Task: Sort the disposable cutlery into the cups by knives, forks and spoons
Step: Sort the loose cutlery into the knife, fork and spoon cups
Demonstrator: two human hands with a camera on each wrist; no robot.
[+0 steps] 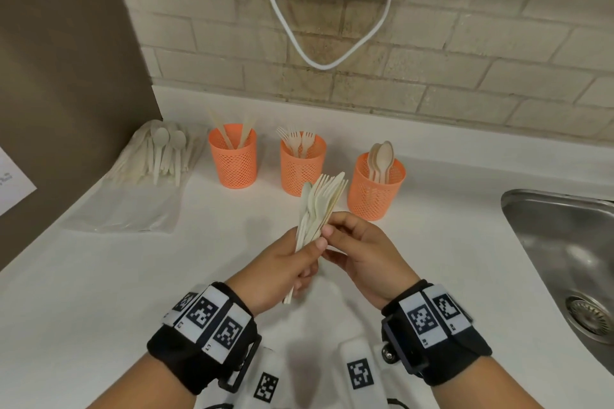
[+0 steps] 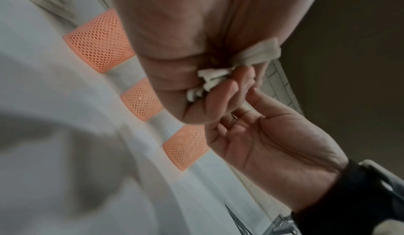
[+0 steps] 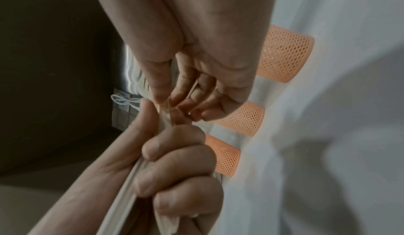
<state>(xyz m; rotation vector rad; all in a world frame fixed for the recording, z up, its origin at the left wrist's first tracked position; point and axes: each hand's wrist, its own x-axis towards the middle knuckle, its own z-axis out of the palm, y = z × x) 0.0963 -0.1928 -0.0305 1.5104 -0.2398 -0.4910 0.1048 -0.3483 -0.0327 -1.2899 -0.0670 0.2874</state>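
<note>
Three orange mesh cups stand in a row on the white counter: the knife cup (image 1: 232, 159) on the left, the fork cup (image 1: 302, 169) in the middle, the spoon cup (image 1: 377, 196) on the right. My left hand (image 1: 312, 259) grips a mixed bundle of pale cutlery (image 1: 320, 202) by its handles, heads fanned up in front of the fork and spoon cups. My right hand (image 1: 332, 239) pinches a piece at the bundle's right edge; which piece is hidden. In the right wrist view its fingertips (image 3: 174, 104) meet the bundle (image 3: 122, 187) above my left fist.
A pile of unsorted cutlery (image 1: 162, 156) lies on a clear plastic bag (image 1: 133, 209) at the back left by the brown wall. A steel sink (image 1: 564, 259) sits at the right. A white cable (image 1: 319, 63) hangs on the brick wall behind the cups.
</note>
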